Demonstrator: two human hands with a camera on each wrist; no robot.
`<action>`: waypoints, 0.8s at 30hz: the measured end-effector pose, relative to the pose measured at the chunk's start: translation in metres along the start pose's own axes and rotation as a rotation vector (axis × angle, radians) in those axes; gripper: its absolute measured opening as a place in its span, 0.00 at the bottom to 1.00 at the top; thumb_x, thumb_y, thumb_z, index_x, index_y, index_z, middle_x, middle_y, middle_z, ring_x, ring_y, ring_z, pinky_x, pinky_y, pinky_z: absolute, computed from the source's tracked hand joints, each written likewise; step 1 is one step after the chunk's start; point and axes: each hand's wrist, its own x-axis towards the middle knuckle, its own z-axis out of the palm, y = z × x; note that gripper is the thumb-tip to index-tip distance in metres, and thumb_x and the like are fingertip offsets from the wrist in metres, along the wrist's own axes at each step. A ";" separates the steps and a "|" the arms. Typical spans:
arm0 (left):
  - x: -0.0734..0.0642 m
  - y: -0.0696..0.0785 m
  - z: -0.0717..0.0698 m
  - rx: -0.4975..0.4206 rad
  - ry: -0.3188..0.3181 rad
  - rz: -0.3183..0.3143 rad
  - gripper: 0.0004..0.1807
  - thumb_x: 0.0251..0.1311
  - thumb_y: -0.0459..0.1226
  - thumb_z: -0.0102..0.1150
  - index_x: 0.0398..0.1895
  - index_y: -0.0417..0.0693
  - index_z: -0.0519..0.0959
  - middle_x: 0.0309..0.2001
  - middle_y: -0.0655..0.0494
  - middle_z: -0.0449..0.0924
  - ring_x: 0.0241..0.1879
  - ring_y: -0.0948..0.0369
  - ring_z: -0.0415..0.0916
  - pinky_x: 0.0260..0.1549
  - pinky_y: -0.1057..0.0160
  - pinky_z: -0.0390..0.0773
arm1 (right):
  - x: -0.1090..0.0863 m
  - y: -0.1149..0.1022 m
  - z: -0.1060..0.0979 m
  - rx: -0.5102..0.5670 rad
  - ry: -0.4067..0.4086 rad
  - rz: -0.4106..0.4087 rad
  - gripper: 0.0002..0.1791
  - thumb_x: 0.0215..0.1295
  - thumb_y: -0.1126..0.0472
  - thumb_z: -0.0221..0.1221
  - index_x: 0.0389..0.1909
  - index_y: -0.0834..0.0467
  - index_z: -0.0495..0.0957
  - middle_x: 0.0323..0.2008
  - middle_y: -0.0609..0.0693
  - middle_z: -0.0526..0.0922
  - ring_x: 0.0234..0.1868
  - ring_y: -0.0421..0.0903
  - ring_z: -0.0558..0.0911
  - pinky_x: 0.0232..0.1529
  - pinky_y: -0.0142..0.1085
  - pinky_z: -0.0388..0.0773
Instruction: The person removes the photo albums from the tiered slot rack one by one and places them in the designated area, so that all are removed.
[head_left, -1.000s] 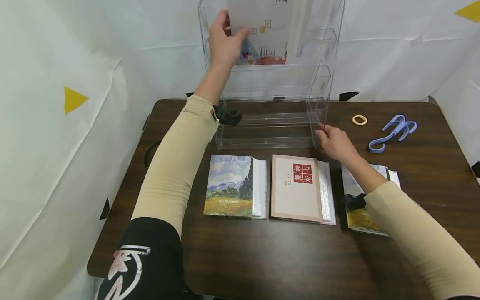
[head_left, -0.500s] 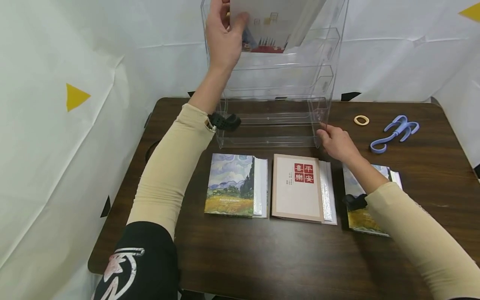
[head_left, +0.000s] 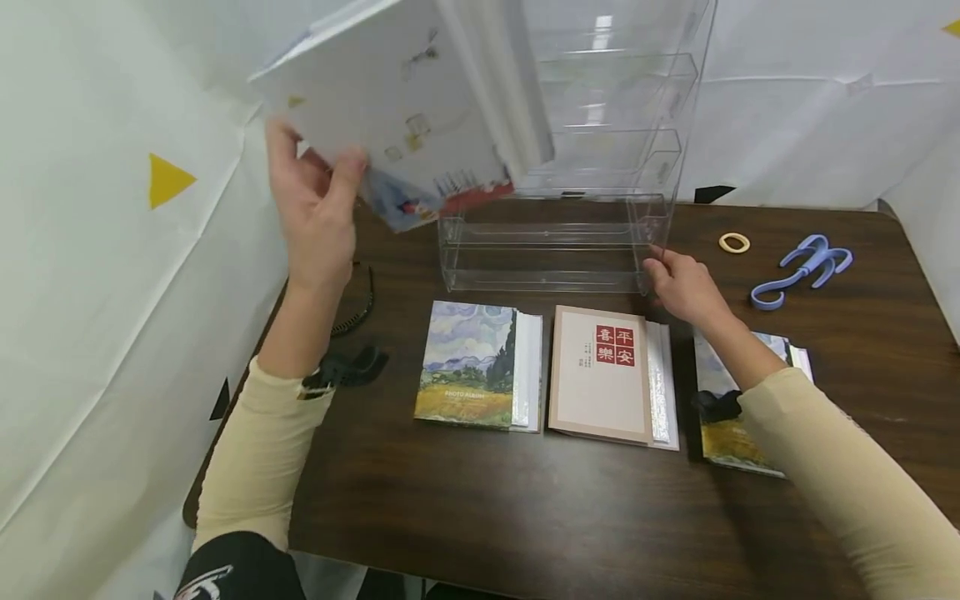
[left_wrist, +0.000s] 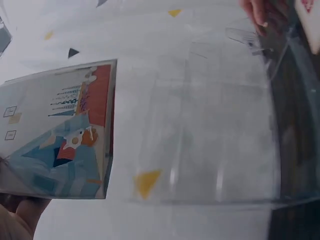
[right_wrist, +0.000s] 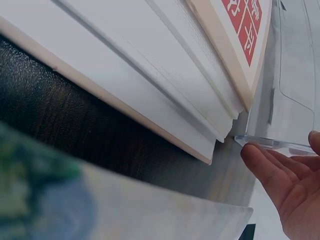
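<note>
My left hand (head_left: 318, 200) grips a white photo album (head_left: 375, 108) by its left side, thumb on the cover. Held in the air at upper left, the album is tilted, with its page edges facing right. A blue and red drawing decorates its lower part, plain in the left wrist view on the album (left_wrist: 55, 135). Low on the table's far side stands a clear plastic tiered rack (head_left: 540, 282). At its lower right corner my right hand (head_left: 686, 287) pinches the side panel; in the right wrist view the right hand's (right_wrist: 295, 190) fingers touch the rack edge.
In front of the rack lie a landscape-covered photo album (head_left: 465, 358), a beige album (head_left: 600, 375) with red characters, and another landscape album (head_left: 738, 450) partly under my right forearm. A wooden ring (head_left: 733, 242) and a blue claw-shaped hook (head_left: 802, 271) lie at right.
My left hand has lifted the white album out of the rack's upper part and brought it left and nearer, tilting it. My right hand stays at the rack's corner.
</note>
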 end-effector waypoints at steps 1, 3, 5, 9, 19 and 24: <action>-0.010 0.003 -0.011 0.011 0.032 -0.022 0.15 0.61 0.17 0.49 0.48 0.36 0.64 0.42 0.39 0.77 0.43 0.46 0.78 0.41 0.56 0.78 | 0.000 0.001 0.000 -0.003 0.004 -0.002 0.32 0.80 0.50 0.40 0.74 0.67 0.54 0.32 0.63 0.74 0.42 0.65 0.84 0.44 0.56 0.76; -0.032 0.007 -0.035 0.059 0.071 -0.049 0.14 0.62 0.19 0.49 0.48 0.36 0.64 0.42 0.38 0.78 0.42 0.47 0.79 0.40 0.57 0.76 | 0.001 0.002 -0.001 -0.007 0.010 -0.003 0.32 0.80 0.50 0.40 0.74 0.67 0.55 0.31 0.62 0.74 0.41 0.64 0.84 0.42 0.55 0.76; -0.054 0.010 -0.060 0.117 0.096 -0.091 0.13 0.64 0.20 0.48 0.49 0.36 0.63 0.43 0.37 0.80 0.41 0.49 0.80 0.38 0.59 0.77 | 0.001 0.003 -0.002 -0.008 0.014 -0.003 0.32 0.80 0.50 0.39 0.73 0.68 0.55 0.30 0.61 0.74 0.40 0.63 0.84 0.41 0.54 0.76; -0.098 0.016 -0.108 0.259 0.113 -0.255 0.12 0.70 0.25 0.47 0.52 0.40 0.63 0.43 0.41 0.83 0.39 0.54 0.83 0.34 0.63 0.79 | 0.001 0.005 -0.002 -0.004 0.013 -0.002 0.32 0.80 0.51 0.39 0.73 0.68 0.55 0.29 0.60 0.74 0.40 0.64 0.84 0.40 0.54 0.75; -0.188 0.025 -0.183 0.654 0.065 -0.804 0.13 0.73 0.35 0.48 0.54 0.44 0.60 0.34 0.62 0.82 0.29 0.64 0.82 0.26 0.69 0.78 | 0.000 0.004 -0.002 -0.001 0.009 -0.005 0.32 0.80 0.49 0.39 0.74 0.66 0.54 0.30 0.61 0.73 0.42 0.65 0.84 0.42 0.56 0.76; -0.205 0.020 -0.201 0.769 0.050 -1.027 0.21 0.74 0.42 0.47 0.60 0.40 0.57 0.32 0.59 0.81 0.26 0.62 0.82 0.23 0.64 0.79 | 0.000 0.003 -0.002 0.004 0.007 0.001 0.32 0.80 0.49 0.39 0.74 0.66 0.53 0.30 0.61 0.73 0.42 0.65 0.83 0.42 0.56 0.76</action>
